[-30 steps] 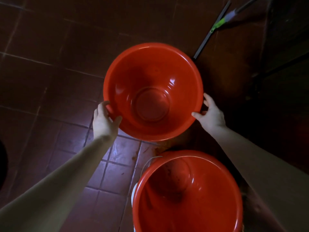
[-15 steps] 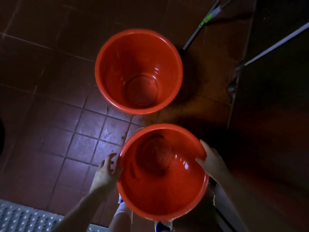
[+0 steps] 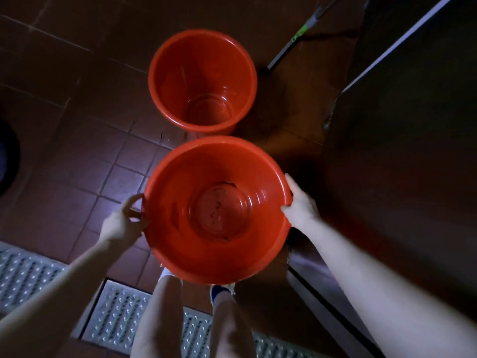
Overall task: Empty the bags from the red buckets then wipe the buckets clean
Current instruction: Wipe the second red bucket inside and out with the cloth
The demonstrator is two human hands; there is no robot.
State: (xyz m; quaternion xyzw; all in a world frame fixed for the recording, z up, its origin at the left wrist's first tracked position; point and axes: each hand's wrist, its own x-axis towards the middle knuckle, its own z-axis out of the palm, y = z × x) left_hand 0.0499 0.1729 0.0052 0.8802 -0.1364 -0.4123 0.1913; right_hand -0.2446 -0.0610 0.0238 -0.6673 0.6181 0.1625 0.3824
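The dark red tiled floor [image 3: 77, 156] lies open to the left; a dark panel [image 3: 400, 164] closes the right side. The near red bucket [image 3: 180, 241] is held over the person's legs, with no bag in it, only dark specks on its bottom. The far red bucket [image 3: 175, 81] stands upright on the floor just beyond it, bagless too. A metal grate [image 3: 116, 313] runs under the feet. The left hand [image 3: 121, 220] and right hand [image 3: 299, 202] grip opposite sides of the near bucket's rim. A pole [image 3: 291, 45] lies beyond.

Arms forward, left hand [image 3: 121, 223] and right hand [image 3: 300, 205] seemingly curled on bucket [image 3: 180, 182] rim.
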